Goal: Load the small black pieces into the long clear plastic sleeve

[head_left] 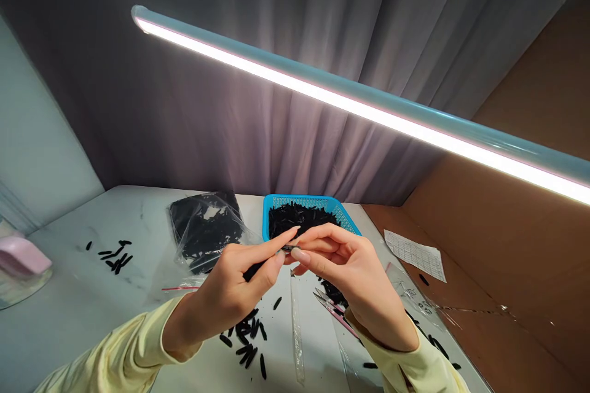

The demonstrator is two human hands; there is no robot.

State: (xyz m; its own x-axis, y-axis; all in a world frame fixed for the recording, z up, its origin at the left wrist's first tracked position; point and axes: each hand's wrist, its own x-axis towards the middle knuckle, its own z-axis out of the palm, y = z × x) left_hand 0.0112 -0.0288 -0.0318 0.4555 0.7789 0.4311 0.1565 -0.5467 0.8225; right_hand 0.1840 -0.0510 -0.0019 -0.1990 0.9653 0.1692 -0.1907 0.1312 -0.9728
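My left hand (233,279) and my right hand (348,270) meet in front of the blue basket. Between their fingertips is a small, narrow dark piece (289,248) with a slight shine; its exact kind is too small to make out. The thumb and forefinger of each hand close on it from either side. Something black also shows under my left fingers, partly hidden. Below my left hand lies a loose scatter of short black strips (246,338). Scissors (336,313) with pink handles lie beside my right wrist, blades pointing away, partly covered by the sleeve.
A blue plastic basket (266,221) full of black strips stands at the back. Left of it lies a clear bag (207,230) with black contents. A pink-topped object (23,256) sits far left, a printed sheet (415,255) right. A lit tube lamp (369,112) crosses overhead.
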